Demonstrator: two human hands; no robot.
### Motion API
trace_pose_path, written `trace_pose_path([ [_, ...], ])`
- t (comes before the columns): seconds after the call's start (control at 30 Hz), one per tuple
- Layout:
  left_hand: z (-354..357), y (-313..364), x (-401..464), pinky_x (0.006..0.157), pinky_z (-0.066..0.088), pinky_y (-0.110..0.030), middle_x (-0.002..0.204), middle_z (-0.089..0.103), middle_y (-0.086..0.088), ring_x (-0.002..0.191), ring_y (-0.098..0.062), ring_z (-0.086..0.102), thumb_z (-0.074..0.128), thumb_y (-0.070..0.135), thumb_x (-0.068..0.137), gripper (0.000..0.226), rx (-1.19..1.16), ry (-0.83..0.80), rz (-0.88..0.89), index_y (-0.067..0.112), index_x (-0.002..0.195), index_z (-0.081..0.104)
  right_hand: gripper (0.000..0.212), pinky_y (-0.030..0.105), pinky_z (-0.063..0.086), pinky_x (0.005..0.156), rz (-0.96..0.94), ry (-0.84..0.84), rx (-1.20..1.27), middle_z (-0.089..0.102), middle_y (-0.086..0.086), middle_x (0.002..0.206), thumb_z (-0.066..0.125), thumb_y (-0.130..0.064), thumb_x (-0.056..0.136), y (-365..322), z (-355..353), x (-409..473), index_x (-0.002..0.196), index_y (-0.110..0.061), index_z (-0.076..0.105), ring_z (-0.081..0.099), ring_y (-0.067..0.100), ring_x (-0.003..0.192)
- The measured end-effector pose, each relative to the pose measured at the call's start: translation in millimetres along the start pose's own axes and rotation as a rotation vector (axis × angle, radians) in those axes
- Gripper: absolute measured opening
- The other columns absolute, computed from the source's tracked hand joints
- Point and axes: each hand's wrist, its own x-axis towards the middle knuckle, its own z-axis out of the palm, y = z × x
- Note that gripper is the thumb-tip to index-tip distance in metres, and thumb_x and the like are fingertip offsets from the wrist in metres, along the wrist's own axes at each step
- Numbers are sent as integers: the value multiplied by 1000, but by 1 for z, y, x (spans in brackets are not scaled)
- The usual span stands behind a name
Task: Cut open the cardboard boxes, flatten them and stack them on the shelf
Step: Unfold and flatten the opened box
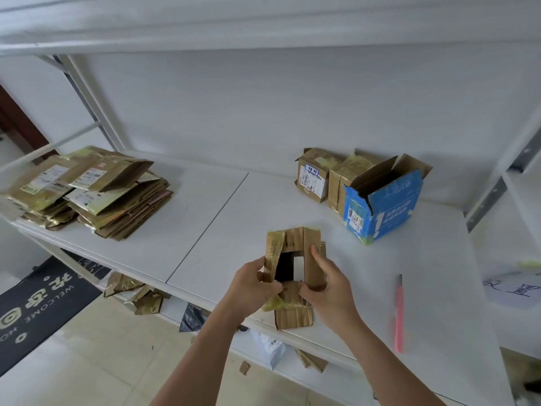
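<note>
The left hand (254, 284) gripped the left wall of a small brown cardboard box (293, 268), thumb curled over the flap edge. The right hand (327, 284) gripped the right wall, fingers wrapped round the outside and thumb near the lower corner. The box was held between both hands just above the front part of the white shelf (222, 230), with both ends open so that the shelf surface showed through its dark interior. Its flaps stood spread at top and bottom, with yellowish tape remnants clinging to the lower flap.

To the right of the right hand, well apart, a pink utility knife (399, 315) lay flat on the shelf, its blade end pointing away from the person. Beyond the hands and to the right stood an open blue printed box (380, 203), flaps raised. Just behind it on its left side stood two taped brown boxes (325, 178), touching each other, one bearing a shipping label.

Far to the left of the left hand, a stack of flattened cartons (90, 191) rested on the shelf in two adjoining piles. Nothing lay between the hands and that stack.

Below the shelf, cardboard scraps (137, 297) lay on a lower level. A dark welcome mat (38, 306) covered the tiled floor to the left.
</note>
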Motion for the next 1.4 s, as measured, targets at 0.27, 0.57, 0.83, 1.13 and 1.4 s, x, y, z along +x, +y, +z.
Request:
trace_pose_path([
  [0.27,-2,-20,-9,75,59,-33,94,76,-4,87,-20,72,49,-10,90,43,-454,33,-69,16,123,62,80,26,48,103,-280,-1,-332,47,-7,142,75,-3,79,-29,-7,18,147,-29,43,50,11,125],
  [0.57,-8,-16,2,118,28,-42,163,20,-3,148,-25,24,73,20,88,102,303,384,50,24,157,-1,78,18,36,101,-438,-248,-779,34,-16,154,67,-3,85,-46,-36,34,147,-41,39,42,5,135],
  [0.83,13,-9,9,85,53,-40,122,63,2,105,-21,62,66,38,87,81,503,293,75,33,151,17,70,36,38,115,-430,-212,-630,37,-13,153,71,-9,87,-34,-25,23,147,-31,41,31,5,142],
  [1.13,20,-3,7,61,46,-22,83,55,24,74,0,56,67,34,81,72,346,311,145,30,144,34,90,25,41,96,-60,242,-233,39,-9,127,79,-44,76,6,-24,-9,149,-22,31,41,8,119],
  [1.4,19,-20,5,71,51,-18,105,67,11,90,-5,62,52,10,91,52,147,217,200,39,134,50,64,43,52,91,148,339,-408,53,8,113,86,-34,70,2,-19,10,121,-14,52,55,29,106],
])
